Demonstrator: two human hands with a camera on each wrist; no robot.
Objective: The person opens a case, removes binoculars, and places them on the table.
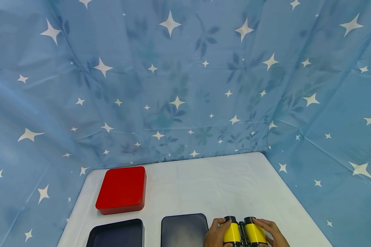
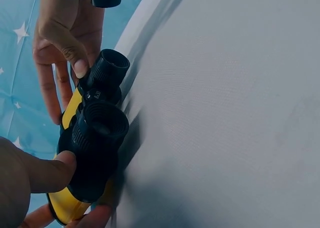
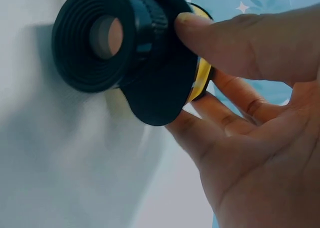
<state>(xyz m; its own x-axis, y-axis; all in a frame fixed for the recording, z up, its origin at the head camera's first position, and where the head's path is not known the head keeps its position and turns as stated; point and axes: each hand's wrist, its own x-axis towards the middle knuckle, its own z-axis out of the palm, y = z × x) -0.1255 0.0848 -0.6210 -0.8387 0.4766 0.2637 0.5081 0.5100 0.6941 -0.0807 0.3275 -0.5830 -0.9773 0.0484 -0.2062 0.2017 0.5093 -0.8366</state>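
Note:
Yellow and black binoculars are at the front right of the white table, gripped from both sides. My left hand holds the left barrel, its thumb near the eyepiece end. On the other barrel is my right hand, fingers curled round the outer side. In the left wrist view the two black eyepieces of the binoculars face the camera, close over the table cloth. The right wrist view shows one eyepiece large, with the thumb of my right hand pressed behind it and its fingers underneath.
A red box or lid lies at the back left of the white table. In front of it stands a dark open tray, and a flat dark lid or tray lies beside my left hand. Blue star-patterned cloth surrounds the table.

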